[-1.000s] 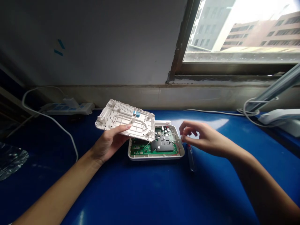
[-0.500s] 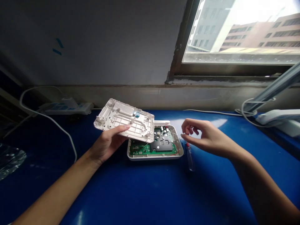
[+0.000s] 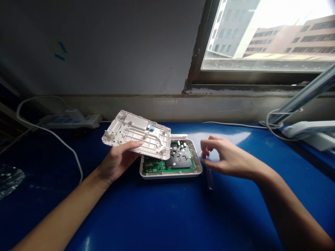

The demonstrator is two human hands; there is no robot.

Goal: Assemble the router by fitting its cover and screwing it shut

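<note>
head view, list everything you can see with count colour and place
Ribbed cover: 1, white, in the left hand, partly above the casing
Casing: 1, white, open on the table
Circuit board: 1, green, inside the casing
Plate: 1, black, on the board
Wire: 1, red, casing's right end
Clear handle: 1, transparent, right of the casing, partly hidden
Crinkled plastic: 1, clear, left edge
Power strip: 1, white and blue, back left
Cables: at least 2, white, left and back right
Metal arm: 1, grey, right
Tape strips: 2, blue, on the wall
Window: 1, dark-framed, upper right
Table: 1, blue, underneath
Left hand: 1, bare, gripping the cover
Right hand: 1, bare, beside the casing, fingers curled
</note>
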